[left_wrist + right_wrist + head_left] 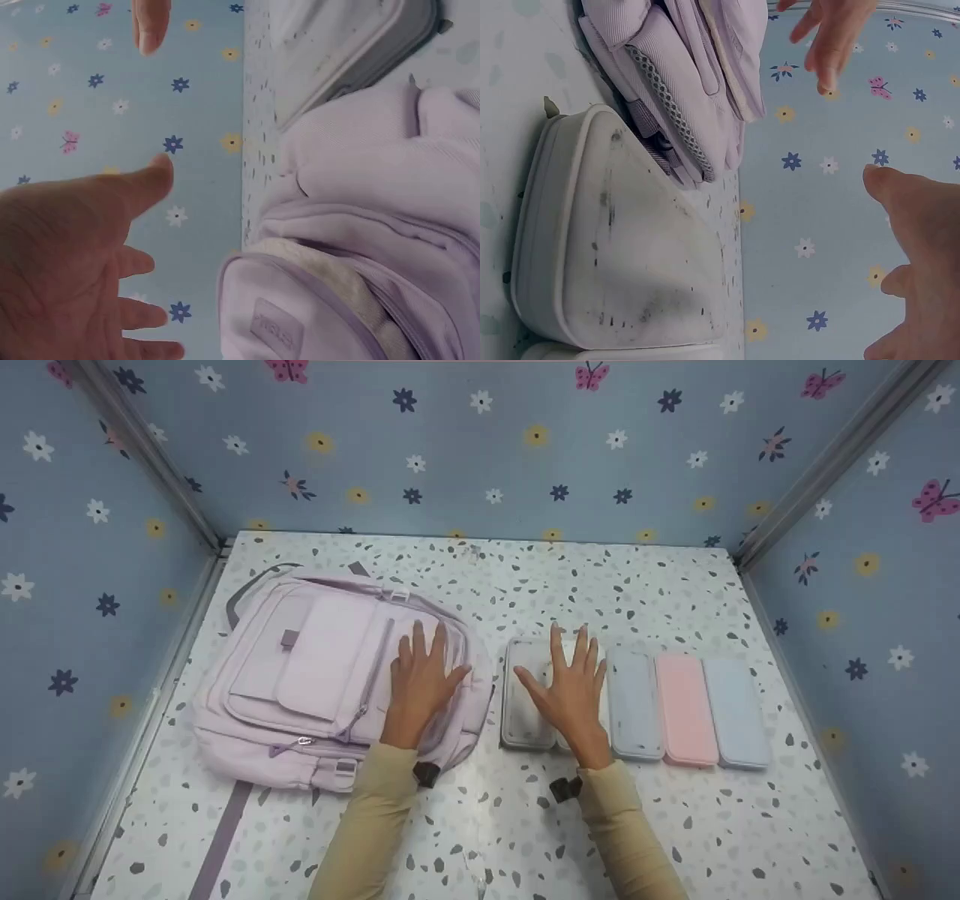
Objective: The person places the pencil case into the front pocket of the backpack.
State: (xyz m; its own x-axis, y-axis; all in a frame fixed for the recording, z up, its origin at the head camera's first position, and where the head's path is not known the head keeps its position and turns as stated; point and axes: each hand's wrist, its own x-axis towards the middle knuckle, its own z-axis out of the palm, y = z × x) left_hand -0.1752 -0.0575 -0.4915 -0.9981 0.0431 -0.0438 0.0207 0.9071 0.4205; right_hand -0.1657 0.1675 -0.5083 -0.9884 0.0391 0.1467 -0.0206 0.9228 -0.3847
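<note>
A pale lilac backpack (322,652) lies on its back on the speckled table, front pocket up. Above its right side my left hand (420,682) hovers with fingers spread, holding nothing; the left wrist view shows its palm and thumb (142,187) apart from the bag. My right hand (574,694), also empty and spread, is held over the white cases at the left end of a row. The leftmost white case (525,712) is rectangular with rounded corners and dark scuffs, plain in the right wrist view. Another white case (645,355) beside it is largely hidden under that hand.
Rightward in the row lie a grey-blue case (636,705), a pink case (688,709) and a light blue case (736,712), side by side. A purple strap (225,836) trails from the backpack to the front. Flower-patterned panels (480,450) enclose the table at back and sides.
</note>
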